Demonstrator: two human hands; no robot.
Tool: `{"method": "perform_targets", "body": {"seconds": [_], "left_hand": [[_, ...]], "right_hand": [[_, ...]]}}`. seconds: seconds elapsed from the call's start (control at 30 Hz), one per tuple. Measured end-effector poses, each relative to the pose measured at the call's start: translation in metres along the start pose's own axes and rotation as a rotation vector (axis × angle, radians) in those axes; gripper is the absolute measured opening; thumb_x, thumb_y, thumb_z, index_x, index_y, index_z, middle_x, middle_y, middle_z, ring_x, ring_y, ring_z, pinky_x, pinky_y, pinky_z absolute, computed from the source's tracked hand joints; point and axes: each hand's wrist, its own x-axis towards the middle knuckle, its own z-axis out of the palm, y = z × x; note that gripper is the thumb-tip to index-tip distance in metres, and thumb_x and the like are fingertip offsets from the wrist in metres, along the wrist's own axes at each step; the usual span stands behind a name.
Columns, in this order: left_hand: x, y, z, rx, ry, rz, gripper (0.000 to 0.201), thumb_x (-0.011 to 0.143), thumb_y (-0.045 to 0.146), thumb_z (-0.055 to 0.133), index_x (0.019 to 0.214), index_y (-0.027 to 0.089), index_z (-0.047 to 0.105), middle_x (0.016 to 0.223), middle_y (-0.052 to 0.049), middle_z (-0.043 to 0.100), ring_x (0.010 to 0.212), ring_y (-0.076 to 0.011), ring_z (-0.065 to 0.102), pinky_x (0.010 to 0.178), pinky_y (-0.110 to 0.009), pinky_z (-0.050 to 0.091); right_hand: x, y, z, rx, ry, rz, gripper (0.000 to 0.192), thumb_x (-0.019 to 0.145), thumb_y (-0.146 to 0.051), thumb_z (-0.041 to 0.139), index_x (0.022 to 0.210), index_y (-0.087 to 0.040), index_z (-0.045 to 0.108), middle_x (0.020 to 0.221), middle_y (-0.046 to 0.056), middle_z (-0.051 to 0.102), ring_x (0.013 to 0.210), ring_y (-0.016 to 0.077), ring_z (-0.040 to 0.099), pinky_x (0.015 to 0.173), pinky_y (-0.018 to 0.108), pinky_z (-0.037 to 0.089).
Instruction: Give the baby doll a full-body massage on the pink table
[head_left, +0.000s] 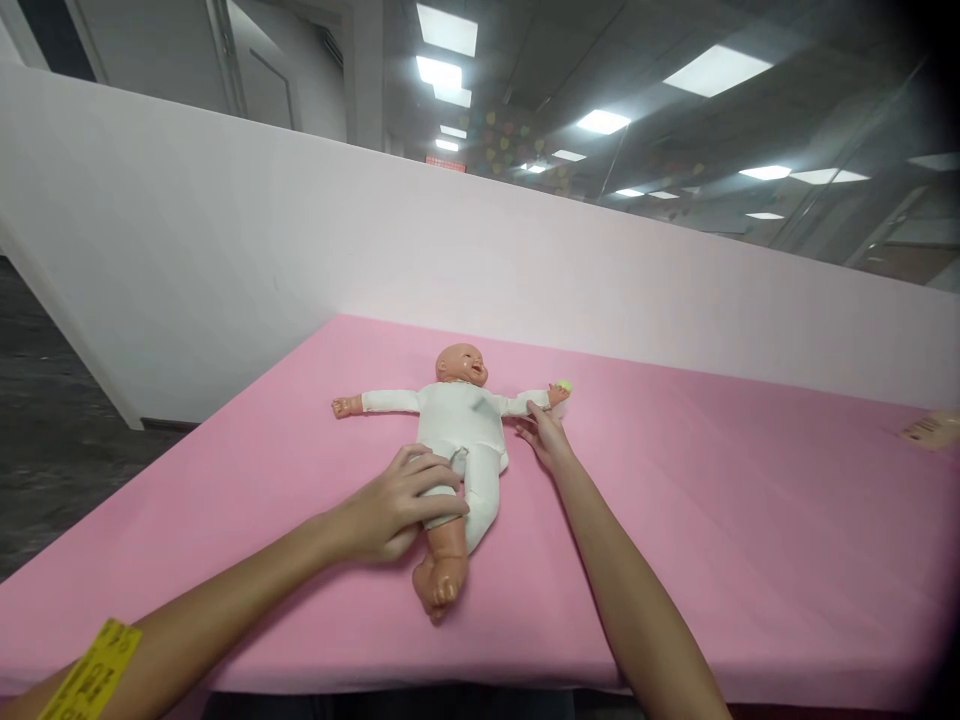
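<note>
A baby doll (461, 415) with a white cloth body lies on its back on a pink-covered table (697, 530), its head away from me and both arms stretched sideways. My left hand (412, 500) wraps over the thigh of the doll's leg on the left, above a bare plastic foot. The other leg is white and bent; its foot is out of sight. With thumb and fingers, my right hand (546, 435) grips the doll's arm on the right near the wrist. A small pale green round thing (565, 385) shows beside that doll hand.
A white low wall (525, 260) runs behind the table and along its left. Near the right edge lies a flat beige piece (931, 430), blurred. A yellow printed strip (94, 672) is on my left forearm. Dark floor (45, 400) shows at left.
</note>
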Motion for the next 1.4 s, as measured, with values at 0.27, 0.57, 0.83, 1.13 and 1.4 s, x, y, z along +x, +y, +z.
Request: {"method": "perform_targets", "body": {"seconds": [0.27, 0.57, 0.83, 1.13, 1.4], "left_hand": [[-0.004, -0.009, -0.029, -0.028, -0.121, -0.056, 0.051, 0.084, -0.001, 0.051, 0.121, 0.030, 0.068, 0.140, -0.007, 0.062, 0.142, -0.0321, 0.043, 0.119, -0.054, 0.031], [-0.001, -0.004, -0.027, -0.045, -0.150, -0.089, 0.049, 0.079, -0.001, 0.055, 0.113, 0.032, 0.070, 0.121, -0.005, 0.067, 0.125, -0.0289, 0.054, 0.115, -0.049, 0.032], [-0.002, -0.001, -0.028, -0.036, -0.157, -0.062, 0.054, 0.074, -0.002, 0.057, 0.112, 0.032, 0.071, 0.108, -0.004, 0.067, 0.111, -0.0265, 0.057, 0.109, -0.046, 0.036], [0.001, 0.011, -0.022, -0.062, -0.178, -0.031, 0.068, 0.068, -0.003, 0.059, 0.121, 0.037, 0.069, 0.104, -0.002, 0.066, 0.109, -0.0257, 0.058, 0.107, -0.043, 0.036], [0.001, 0.003, -0.023, -0.060, -0.141, -0.068, 0.063, 0.072, -0.005, 0.052, 0.119, 0.033, 0.070, 0.114, -0.005, 0.068, 0.120, -0.0287, 0.056, 0.112, -0.049, 0.032]], "right_hand": [[-0.032, -0.020, -0.009, -0.545, -0.347, 0.310, 0.055, 0.090, -0.067, 0.068, 0.096, -0.012, 0.071, 0.087, 0.017, 0.079, 0.059, 0.0159, 0.071, 0.046, 0.020, 0.053], [-0.072, -0.015, 0.030, -0.651, -0.697, 0.276, 0.051, 0.081, -0.059, 0.082, 0.101, -0.015, 0.065, 0.078, 0.007, 0.075, 0.050, 0.0115, 0.064, 0.038, 0.016, 0.035], [-0.070, -0.007, 0.033, -0.522, -0.681, 0.255, 0.023, 0.075, -0.028, 0.083, 0.085, -0.016, 0.066, 0.057, -0.007, 0.052, 0.045, 0.0052, 0.037, 0.040, 0.016, 0.027], [-0.056, -0.033, -0.001, -0.628, -0.741, 0.296, 0.034, 0.083, -0.043, 0.084, 0.091, -0.012, 0.074, 0.063, 0.000, 0.065, 0.048, 0.0071, 0.052, 0.042, 0.015, 0.040], [-0.031, -0.012, -0.006, -0.180, -0.188, 0.337, 0.026, 0.094, -0.032, 0.074, 0.107, -0.010, 0.069, 0.090, 0.015, 0.078, 0.050, 0.0105, 0.064, 0.040, 0.017, 0.053]]}}
